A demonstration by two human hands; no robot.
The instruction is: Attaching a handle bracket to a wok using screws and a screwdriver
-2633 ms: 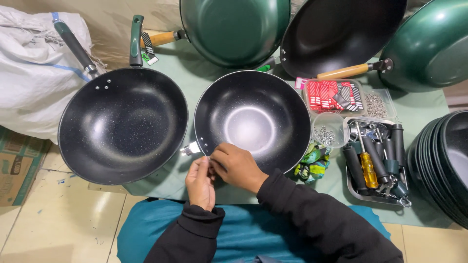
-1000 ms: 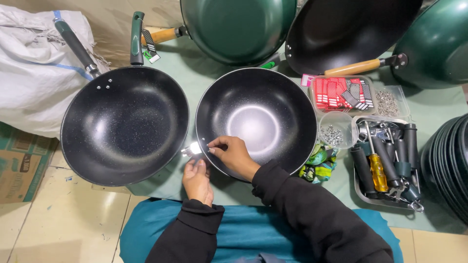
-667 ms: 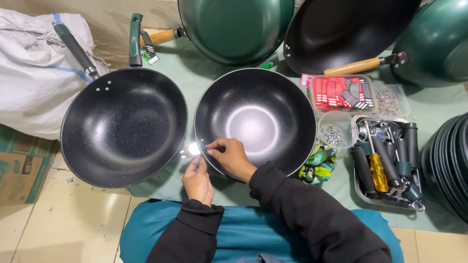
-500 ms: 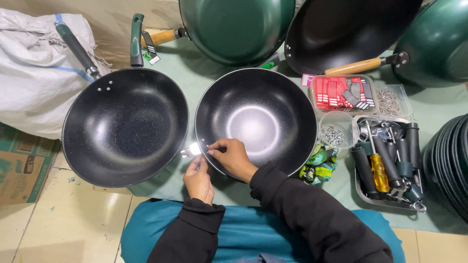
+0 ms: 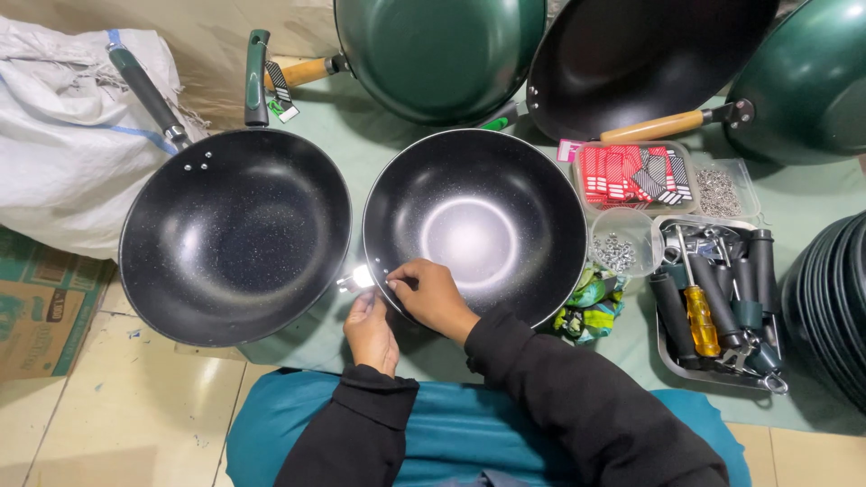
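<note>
A black speckled wok [image 5: 478,225] without a handle lies on the green mat in front of me. A shiny metal bracket [image 5: 354,280] sticks out from its near left rim. My left hand [image 5: 370,329] holds that bracket from below, outside the rim. My right hand [image 5: 431,296] rests on the inside of the rim, fingertips pinched at the rivet holes beside the bracket; what they hold is too small to see. A second black wok [image 5: 236,236] with a dark handle lies to the left.
Green and black woks [image 5: 433,50] lean at the back. To the right are a tray of handles and a yellow screwdriver [image 5: 699,320], a cup of screws [image 5: 618,248], red tags [image 5: 631,173] and stacked pans [image 5: 834,307]. A white sack [image 5: 68,144] lies left.
My right hand has slid left along the wok's near rim to the bracket, and my left hand has come up under the bracket. The wok stays in place.
</note>
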